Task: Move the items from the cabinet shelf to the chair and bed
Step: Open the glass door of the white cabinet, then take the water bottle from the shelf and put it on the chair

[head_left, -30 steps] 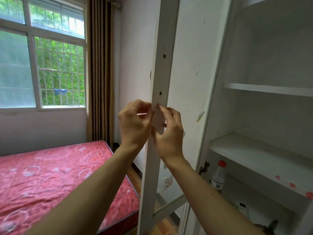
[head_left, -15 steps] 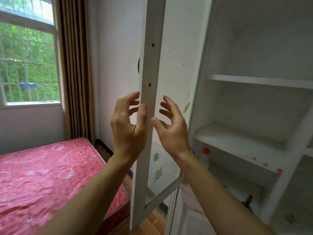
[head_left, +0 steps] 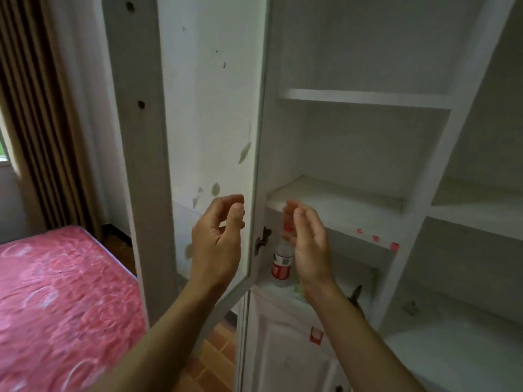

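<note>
A white cabinet stands open, its glass-panelled door [head_left: 147, 165] swung out to the left. On a low shelf [head_left: 266, 281] stands a clear bottle [head_left: 281, 263] with a red cap and red label, partly hidden behind my right hand. A dark object [head_left: 355, 297] lies further right on the same shelf. My left hand [head_left: 218, 244] hovers in front of the door's glass, fingers loosely curled and holding nothing. My right hand [head_left: 307, 244] is raised in front of the bottle, fingers relaxed, also empty. The pink bed [head_left: 56, 306] lies at lower left.
The upper shelves [head_left: 362, 99] and middle shelf [head_left: 334, 210] hold nothing visible. A brown curtain [head_left: 34, 123] hangs at left beside the window. Below the shelves is a closed white cabinet door [head_left: 283, 349]. Brick-patterned floor [head_left: 215, 349] shows between bed and cabinet.
Both hands let go of the door's edge and moved down and right toward the shelves. The view turned right, away from the window.
</note>
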Available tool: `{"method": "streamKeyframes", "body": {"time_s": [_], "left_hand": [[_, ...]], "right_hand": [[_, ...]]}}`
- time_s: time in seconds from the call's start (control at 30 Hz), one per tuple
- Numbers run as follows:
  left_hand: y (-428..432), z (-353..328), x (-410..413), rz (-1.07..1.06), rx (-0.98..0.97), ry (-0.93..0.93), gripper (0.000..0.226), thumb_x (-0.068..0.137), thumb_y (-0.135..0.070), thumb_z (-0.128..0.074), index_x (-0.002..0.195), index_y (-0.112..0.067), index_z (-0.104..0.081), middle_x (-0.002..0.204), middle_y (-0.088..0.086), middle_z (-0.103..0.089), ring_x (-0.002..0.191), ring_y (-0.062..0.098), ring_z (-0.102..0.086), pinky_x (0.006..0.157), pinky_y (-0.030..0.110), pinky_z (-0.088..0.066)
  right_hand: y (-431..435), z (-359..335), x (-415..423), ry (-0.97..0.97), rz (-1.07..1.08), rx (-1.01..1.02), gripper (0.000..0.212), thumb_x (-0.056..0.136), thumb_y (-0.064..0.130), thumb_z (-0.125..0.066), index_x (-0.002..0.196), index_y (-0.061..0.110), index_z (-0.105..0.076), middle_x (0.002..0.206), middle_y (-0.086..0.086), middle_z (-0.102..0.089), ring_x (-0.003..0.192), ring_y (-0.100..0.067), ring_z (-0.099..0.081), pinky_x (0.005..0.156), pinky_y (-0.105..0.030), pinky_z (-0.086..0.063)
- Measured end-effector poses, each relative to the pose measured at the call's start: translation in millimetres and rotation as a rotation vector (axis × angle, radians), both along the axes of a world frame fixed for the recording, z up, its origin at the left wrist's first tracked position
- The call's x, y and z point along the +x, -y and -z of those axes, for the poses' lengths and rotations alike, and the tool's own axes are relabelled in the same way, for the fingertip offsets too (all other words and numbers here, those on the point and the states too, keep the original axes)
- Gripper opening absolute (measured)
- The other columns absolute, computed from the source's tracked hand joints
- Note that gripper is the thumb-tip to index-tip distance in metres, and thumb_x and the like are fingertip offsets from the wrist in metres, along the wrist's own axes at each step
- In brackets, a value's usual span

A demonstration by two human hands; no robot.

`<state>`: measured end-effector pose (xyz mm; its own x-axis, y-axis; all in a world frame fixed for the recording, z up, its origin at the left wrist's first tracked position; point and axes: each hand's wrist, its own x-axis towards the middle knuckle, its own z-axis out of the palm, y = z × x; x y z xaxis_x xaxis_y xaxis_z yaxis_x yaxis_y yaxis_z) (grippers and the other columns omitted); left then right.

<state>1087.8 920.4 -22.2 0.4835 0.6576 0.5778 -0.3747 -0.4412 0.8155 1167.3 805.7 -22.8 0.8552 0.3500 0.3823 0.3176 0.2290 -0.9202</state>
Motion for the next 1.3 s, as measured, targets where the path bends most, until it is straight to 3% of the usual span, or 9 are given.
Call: {"method": "streamKeyframes", "body": {"time_s": [0.13, 0.37, 0.67, 1.0, 1.1, 1.23, 1.3], "left_hand": [[15.5, 18.3, 32.8, 0.009, -0.034, -0.091, 0.020, 0.105, -0.029, -0.045, 0.106, -0.037, -0.063, 0.105, -0.023, -0.066, 0.104, 0.008, -0.066, 0.090, 0.037, -0.059], [37.7, 68.1, 87.0, 0.015, -0.166, -0.185, 0.020, 0.104, -0.028, -0.046, 0.101, -0.033, -0.065, 0.104, -0.012, -0.069, 0.094, 0.002, -0.068, 0.081, 0.024, -0.059], [25.3, 104.4, 144.0, -0.022, -0.177, -0.278, 0.019, 0.104, -0.028, -0.047, 0.102, -0.037, -0.063, 0.101, -0.011, -0.069, 0.098, 0.015, -0.068, 0.089, 0.043, -0.059], [-10.4, 155.6, 200.7, 0.068, -0.191, -0.349, 0.029, 0.104, -0.028, -0.046, 0.131, -0.020, -0.057, 0.122, -0.001, -0.064, 0.112, 0.015, -0.063, 0.099, 0.043, -0.056], [-18.5, 168.5, 212.2, 0.082, -0.172, -0.378, 0.037, 0.104, -0.027, -0.048, 0.140, -0.020, -0.051, 0.133, -0.003, -0.060, 0.117, 0.011, -0.060, 0.098, 0.030, -0.053], [-24.9, 180.7, 226.5, 0.063, -0.161, -0.434, 0.042, 0.104, -0.025, -0.048, 0.145, -0.020, -0.047, 0.131, -0.006, -0.057, 0.113, 0.006, -0.057, 0.086, 0.011, -0.044], [-27.0, 188.7, 232.8, 0.064, -0.203, -0.447, 0.042, 0.105, -0.027, -0.046, 0.146, -0.020, -0.046, 0.135, -0.005, -0.057, 0.117, 0.008, -0.057, 0.095, 0.020, -0.048]], "right_hand": [[20.6, 32.9, 38.0, -0.111, 0.029, -0.012, 0.033, 0.108, 0.036, -0.037, 0.129, 0.027, -0.061, 0.133, 0.001, -0.063, 0.126, -0.016, -0.058, 0.111, -0.047, -0.047], [40.4, 74.1, 95.0, -0.174, 0.004, -0.027, 0.034, 0.108, 0.034, -0.037, 0.128, 0.022, -0.063, 0.127, 0.002, -0.066, 0.122, -0.015, -0.060, 0.105, -0.038, -0.050], [25.3, 111.0, 151.1, -0.226, 0.007, -0.104, 0.035, 0.108, 0.036, -0.037, 0.131, 0.024, -0.061, 0.129, 0.006, -0.065, 0.123, -0.009, -0.060, 0.110, -0.039, -0.048], [-19.3, 140.6, 187.1, -0.252, 0.060, -0.201, 0.033, 0.108, 0.036, -0.039, 0.135, 0.029, -0.057, 0.138, 0.005, -0.059, 0.128, -0.012, -0.055, 0.110, -0.035, -0.045], [-24.7, 151.0, 202.0, -0.263, 0.080, -0.220, 0.033, 0.107, 0.034, -0.044, 0.137, 0.028, -0.057, 0.138, 0.006, -0.060, 0.129, -0.011, -0.055, 0.100, -0.022, -0.044], [-29.3, 159.0, 218.1, -0.287, 0.058, -0.240, 0.034, 0.104, 0.031, -0.053, 0.138, 0.029, -0.056, 0.133, 0.010, -0.060, 0.117, -0.002, -0.057, 0.085, -0.011, -0.043], [-33.0, 163.9, 223.3, -0.302, 0.003, -0.265, 0.039, 0.103, 0.028, -0.055, 0.142, 0.029, -0.052, 0.133, 0.011, -0.057, 0.116, -0.001, -0.056, 0.080, -0.008, -0.043]]}}
